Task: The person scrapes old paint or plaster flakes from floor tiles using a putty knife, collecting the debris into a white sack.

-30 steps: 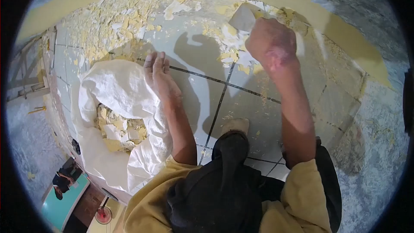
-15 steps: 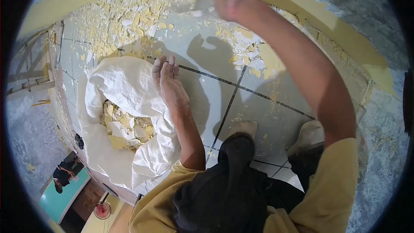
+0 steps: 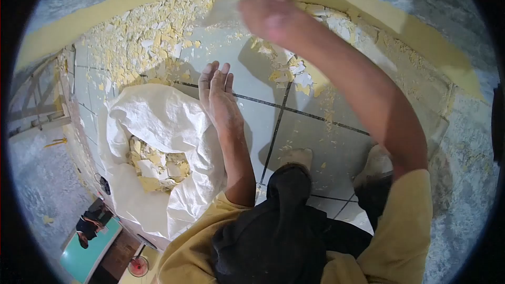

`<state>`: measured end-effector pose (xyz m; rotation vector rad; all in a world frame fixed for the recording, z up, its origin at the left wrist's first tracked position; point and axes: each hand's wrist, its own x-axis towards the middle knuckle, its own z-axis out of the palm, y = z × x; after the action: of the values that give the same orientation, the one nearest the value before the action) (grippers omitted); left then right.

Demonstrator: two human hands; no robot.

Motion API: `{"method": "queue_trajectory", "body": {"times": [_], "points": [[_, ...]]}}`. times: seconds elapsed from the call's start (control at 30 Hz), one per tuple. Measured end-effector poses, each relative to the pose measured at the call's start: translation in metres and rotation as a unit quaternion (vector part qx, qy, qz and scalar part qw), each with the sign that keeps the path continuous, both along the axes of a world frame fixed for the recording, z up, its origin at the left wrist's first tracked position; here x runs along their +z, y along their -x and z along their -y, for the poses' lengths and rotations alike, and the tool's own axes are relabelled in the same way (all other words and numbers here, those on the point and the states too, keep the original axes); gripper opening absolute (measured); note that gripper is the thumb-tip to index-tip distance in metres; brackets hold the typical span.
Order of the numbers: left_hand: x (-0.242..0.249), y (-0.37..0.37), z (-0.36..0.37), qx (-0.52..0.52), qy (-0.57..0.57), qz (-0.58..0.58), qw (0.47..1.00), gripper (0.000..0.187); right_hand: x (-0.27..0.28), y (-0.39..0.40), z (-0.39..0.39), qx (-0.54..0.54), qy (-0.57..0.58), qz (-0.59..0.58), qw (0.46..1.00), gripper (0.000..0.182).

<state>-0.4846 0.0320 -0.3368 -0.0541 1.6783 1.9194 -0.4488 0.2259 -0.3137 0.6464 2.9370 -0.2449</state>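
At the far wall, the right hand (image 3: 268, 13) is gripping a scraper (image 3: 221, 10) for gathering paint flakes (image 3: 142, 42), while the left hand (image 3: 218, 100), fingers flat, is pinning the sack (image 3: 158, 121) open.

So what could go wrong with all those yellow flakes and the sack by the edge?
The right hand sweeps a scraper fast, so paint flakes might scatter instead of gathering. The white sack sits near the ledge's edge, steadied only by the flat left hand; it could tip. Loose flakes near the feet may be slippery.
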Motion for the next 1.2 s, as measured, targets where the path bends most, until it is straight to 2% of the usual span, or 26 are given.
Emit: {"method": "queue_trajectory", "body": {"times": [0.03, 0.1, 0.23, 0.3, 0.33, 0.4, 0.57, 0.63, 0.67, 0.73, 0.77, 0.83, 0.87, 0.93, 0.97, 1.03, 1.07, 1.13, 1.2], "points": [[0.003, -0.002, -0.001, -0.008, 0.003, -0.004, 1.000, 0.030, 0.004, 0.028, 0.003, 0.038, 0.002, 0.058, 0.998, 0.019], [0.009, -0.005, -0.002, -0.018, 0.002, -0.005, 1.000, 0.030, -0.016, 0.068, 0.006, 0.009, 0.009, 0.062, 0.998, 0.014], [0.006, 0.000, 0.006, -0.006, -0.006, 0.025, 1.000, 0.030, -0.014, 0.065, 0.006, 0.001, -0.063, 0.043, 0.997, 0.012], [0.003, 0.005, 0.014, -0.024, 0.011, 0.012, 1.000, 0.045, -0.023, 0.051, -0.004, -0.074, 0.038, 0.054, 0.995, 0.011], [0.001, 0.007, 0.020, -0.013, 0.011, 0.018, 1.000, 0.045, -0.020, 0.030, -0.006, -0.043, 0.019, 0.063, 0.997, 0.012], [-0.007, 0.011, 0.022, 0.016, 0.011, 0.024, 1.000, 0.031, -0.012, -0.029, -0.013, 0.014, -0.053, 0.063, 0.997, 0.013], [-0.016, 0.011, 0.019, -0.004, 0.009, 0.015, 1.000, 0.032, 0.029, -0.145, -0.013, -0.076, -0.069, 0.192, 0.976, 0.020], [-0.009, 0.003, 0.009, -0.028, 0.040, -0.009, 0.999, 0.034, 0.032, -0.194, -0.011, -0.127, -0.072, -0.003, 0.989, 0.018], [-0.010, 0.002, 0.005, -0.033, 0.038, -0.004, 0.999, 0.034, 0.040, -0.213, -0.010, -0.130, -0.075, 0.003, 0.989, 0.018], [-0.013, 0.001, -0.005, -0.105, 0.054, -0.042, 0.992, 0.033, 0.054, -0.246, -0.010, -0.247, 0.083, -0.022, 0.965, 0.025], [-0.013, -0.001, -0.010, -0.108, 0.053, -0.042, 0.992, 0.033, 0.055, -0.261, -0.010, -0.250, 0.083, -0.022, 0.965, 0.025], [-0.013, -0.006, -0.021, -0.176, 0.110, -0.089, 0.974, 0.033, 0.057, -0.286, -0.010, -0.379, 0.210, 0.032, 0.901, 0.028], [-0.014, -0.010, -0.024, -0.184, 0.105, -0.103, 0.972, 0.037, 0.052, -0.297, -0.007, -0.381, 0.208, 0.031, 0.900, 0.028], [-0.019, -0.020, -0.025, -0.187, 0.114, -0.120, 0.968, 0.039, 0.035, -0.313, 0.003, -0.367, 0.120, -0.009, 0.923, 0.030], [-0.021, -0.025, -0.025, -0.189, 0.126, -0.137, 0.964, 0.041, 0.031, -0.313, 0.009, -0.366, 0.120, -0.009, 0.923, 0.030], [-0.021, -0.035, -0.023, -0.185, 0.134, -0.120, 0.966, 0.042, 0.026, -0.302, 0.023, -0.381, 0.015, 0.049, 0.923, 0.025], [-0.026, -0.039, -0.020, -0.187, 0.131, -0.131, 0.965, 0.042, 0.024, -0.293, 0.025, -0.382, 0.015, 0.050, 0.923, 0.025], [-0.033, -0.048, -0.015, -0.185, 0.119, -0.133, 0.966, 0.041, 0.021, -0.268, 0.030, -0.371, -0.046, 0.151, 0.915, 0.021], [-0.032, -0.052, -0.013, -0.192, 0.128, -0.129, 0.964, 0.041, 0.024, -0.238, 0.034, -0.382, -0.073, 0.156, 0.908, 0.020]]}}
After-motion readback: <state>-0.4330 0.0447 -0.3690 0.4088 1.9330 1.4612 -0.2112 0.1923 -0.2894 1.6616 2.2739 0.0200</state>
